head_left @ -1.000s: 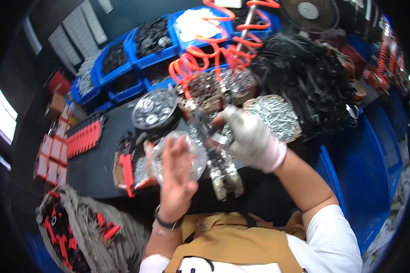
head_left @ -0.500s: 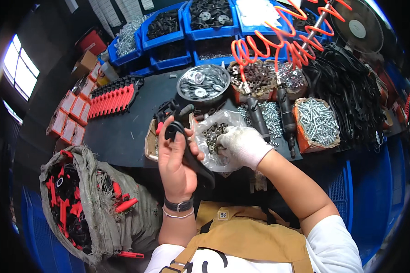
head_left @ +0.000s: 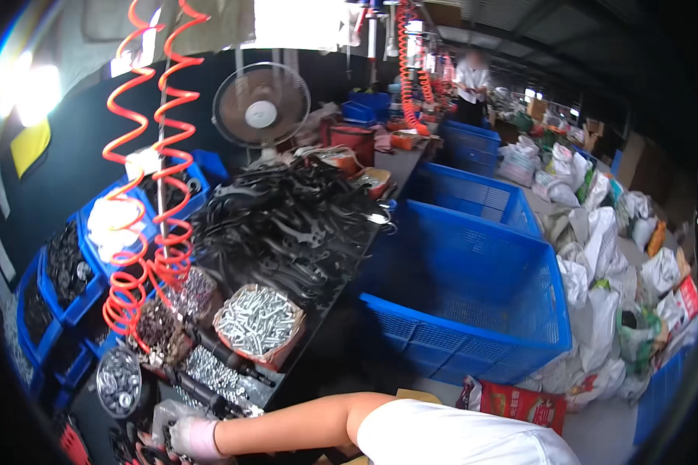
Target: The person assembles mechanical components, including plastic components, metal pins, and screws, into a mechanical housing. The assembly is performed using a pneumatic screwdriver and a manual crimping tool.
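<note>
Right hand (head_left: 192,437) blurred, its grip seemingly hidden.

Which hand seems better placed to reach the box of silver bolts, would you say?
Probably the right hand: it is visible, its forearm lying near the box of silver bolts; the left hand cannot be clearly made out.

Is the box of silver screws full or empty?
Full: the screws heap up to the rim of the box, hiding its bottom.

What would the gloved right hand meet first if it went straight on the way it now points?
Probably the clear bag: the right hand points toward the picture's left, with the bag close by its front end. Blur leaves depth and contact unclear.
</note>
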A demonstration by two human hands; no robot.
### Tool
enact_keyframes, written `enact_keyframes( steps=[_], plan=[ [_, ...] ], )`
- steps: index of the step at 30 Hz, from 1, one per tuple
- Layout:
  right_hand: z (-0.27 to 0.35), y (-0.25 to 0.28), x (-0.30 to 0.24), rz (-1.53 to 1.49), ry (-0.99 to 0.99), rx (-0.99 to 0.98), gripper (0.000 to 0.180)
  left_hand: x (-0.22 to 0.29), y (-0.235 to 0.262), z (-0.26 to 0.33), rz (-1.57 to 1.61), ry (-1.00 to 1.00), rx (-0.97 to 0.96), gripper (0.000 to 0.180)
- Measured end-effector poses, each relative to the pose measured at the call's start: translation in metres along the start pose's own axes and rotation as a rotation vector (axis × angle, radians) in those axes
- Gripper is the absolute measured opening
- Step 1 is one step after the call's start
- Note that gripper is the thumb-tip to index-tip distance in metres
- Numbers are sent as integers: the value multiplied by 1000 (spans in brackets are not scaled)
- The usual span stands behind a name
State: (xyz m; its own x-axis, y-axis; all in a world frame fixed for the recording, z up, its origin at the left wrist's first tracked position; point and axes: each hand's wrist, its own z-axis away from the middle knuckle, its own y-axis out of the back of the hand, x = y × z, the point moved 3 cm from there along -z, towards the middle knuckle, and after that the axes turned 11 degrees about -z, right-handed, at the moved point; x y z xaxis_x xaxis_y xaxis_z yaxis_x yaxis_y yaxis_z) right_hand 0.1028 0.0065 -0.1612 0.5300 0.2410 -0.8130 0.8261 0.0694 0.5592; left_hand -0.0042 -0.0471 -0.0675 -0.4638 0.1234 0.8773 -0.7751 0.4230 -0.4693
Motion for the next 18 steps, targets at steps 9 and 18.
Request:
enact_keyframes(
  steps=[9,18],
  plan=[
    [27,55,-38,470,41,-174,29,-8,-5,-1,8,72,49,42],
    [43,73,-77,605,268,395,15,-64,58,-47,-302,231,67,39]
  ],
)
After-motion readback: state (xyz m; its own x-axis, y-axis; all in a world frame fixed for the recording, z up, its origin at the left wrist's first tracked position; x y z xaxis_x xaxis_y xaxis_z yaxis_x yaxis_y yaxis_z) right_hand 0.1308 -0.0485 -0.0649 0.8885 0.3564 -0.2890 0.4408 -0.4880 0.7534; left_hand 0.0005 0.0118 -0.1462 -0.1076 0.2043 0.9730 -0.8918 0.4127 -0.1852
